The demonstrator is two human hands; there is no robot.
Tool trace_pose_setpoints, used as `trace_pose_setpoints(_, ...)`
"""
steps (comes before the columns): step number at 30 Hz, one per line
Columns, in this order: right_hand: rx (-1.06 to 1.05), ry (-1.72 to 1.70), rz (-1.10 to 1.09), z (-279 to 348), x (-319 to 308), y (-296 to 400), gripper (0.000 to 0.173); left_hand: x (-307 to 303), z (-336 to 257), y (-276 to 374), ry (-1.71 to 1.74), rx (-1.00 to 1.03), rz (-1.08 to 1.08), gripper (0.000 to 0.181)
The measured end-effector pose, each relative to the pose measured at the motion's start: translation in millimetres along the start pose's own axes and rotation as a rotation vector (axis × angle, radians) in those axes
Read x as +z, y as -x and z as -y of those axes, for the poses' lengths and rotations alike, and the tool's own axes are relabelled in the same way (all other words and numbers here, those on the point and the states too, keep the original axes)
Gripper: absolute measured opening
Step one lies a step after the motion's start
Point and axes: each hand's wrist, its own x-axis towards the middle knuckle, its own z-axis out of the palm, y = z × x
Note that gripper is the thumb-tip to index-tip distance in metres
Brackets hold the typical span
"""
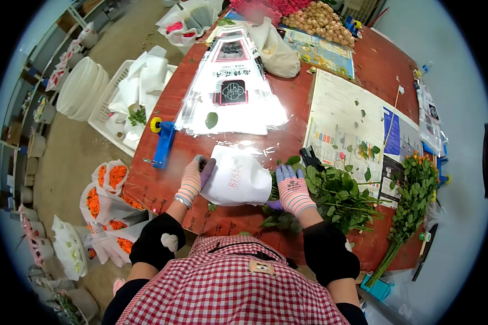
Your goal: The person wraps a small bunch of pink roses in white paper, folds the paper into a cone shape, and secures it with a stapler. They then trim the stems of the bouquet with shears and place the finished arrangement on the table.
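A white paper wrap (227, 185) with a printed red number lies across the near part of the red table (293, 134). At its left edge, my left hand (195, 178), in a striped glove with grey-purple fingers, grips the paper. My right hand (290, 189), gloved alike, lies over a bunch of leafy flower stems (337, 195), fingers on top and thumb at the near side. The leaves run into the right end of the wrap; any flower heads inside it are hidden. A black tool (310, 158), perhaps a stapler, sits just beyond the right hand.
Printed clear plastic flower sleeves (236, 81) are stacked ahead, near a blue tape dispenser (162, 144). Orange blooms on long stems (410, 191) lie at right. Pale roses (321, 22) are heaped at the back. Wrapped orange bunches (114, 211) and a white crate (126, 101) stand left.
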Motion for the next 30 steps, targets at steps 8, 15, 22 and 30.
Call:
trace_pose_setpoints(8,0.111,0.094,0.063,19,26,-3,0.095,10,7,-25,-0.106,0.134,0.176,0.055)
trace_pose_setpoints(15,0.157,0.133,-0.032,21,56,-9,0.053,23,37,-26,0.290,0.093,0.289,0.042)
trace_pose_setpoints(22,0.188,0.144,-0.075,18,70,-9,0.068,15,27,-15,0.690,-0.029,0.345,0.028)
trace_pose_setpoints(30,0.153,0.135,0.000,33,55,-5,0.050,-12,28,-4,0.716,-0.100,0.421,0.027)
